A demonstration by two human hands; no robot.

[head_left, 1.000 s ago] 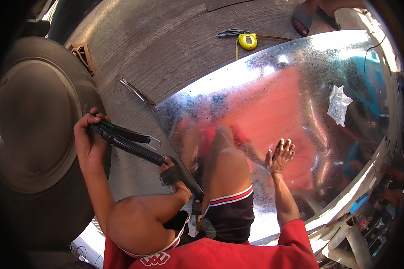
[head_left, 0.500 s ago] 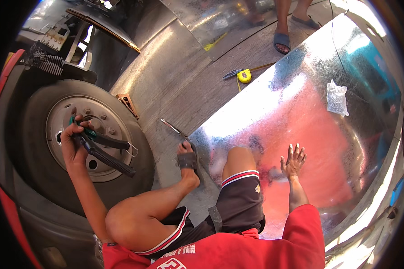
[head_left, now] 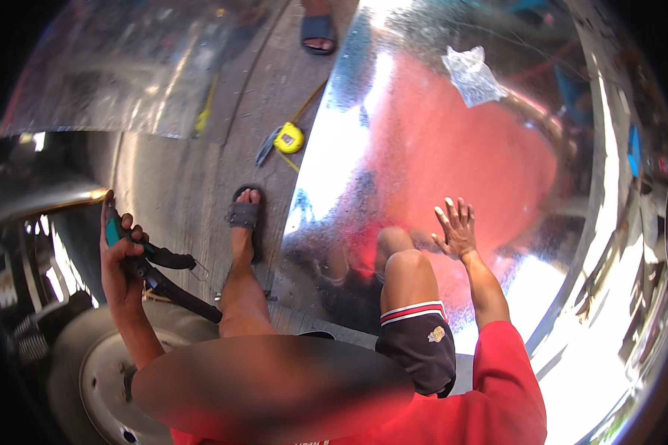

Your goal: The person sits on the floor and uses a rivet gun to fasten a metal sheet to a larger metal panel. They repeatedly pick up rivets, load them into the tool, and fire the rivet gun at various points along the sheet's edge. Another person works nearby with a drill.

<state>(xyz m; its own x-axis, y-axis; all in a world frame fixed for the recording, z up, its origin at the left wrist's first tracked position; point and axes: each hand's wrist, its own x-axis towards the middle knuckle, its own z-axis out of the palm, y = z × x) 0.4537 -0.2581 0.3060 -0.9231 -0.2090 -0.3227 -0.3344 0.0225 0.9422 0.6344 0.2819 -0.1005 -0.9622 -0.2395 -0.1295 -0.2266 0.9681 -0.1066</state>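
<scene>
My left hand (head_left: 122, 259) grips a hand riveter (head_left: 177, 291) by its teal head. Its two black handles spread apart and point down to the right, with a wire clip at the end of one. My right hand (head_left: 459, 231) lies with fingers spread on a large shiny metal sheet (head_left: 438, 159), which mirrors red and blue. A crumpled clear plastic bag (head_left: 473, 76) rests on the sheet's far part. Beside the sheet's left edge is a yellow tape measure (head_left: 289, 138) with its blade partly out.
Another shiny metal sheet (head_left: 148, 81) lies at the far left. A vehicle wheel (head_left: 100, 386) stands at the lower left. Thin grey tools (head_left: 264, 150) lie by the tape measure. Another person's sandalled foot (head_left: 318, 33) is at the far edge. A blurred patch hides part of my lap.
The view has turned and shifted right, so the wheel sits lower. My left hand, still holding the riveter, is now away from the wheel hub. My right hand stays spread on the sheet.
</scene>
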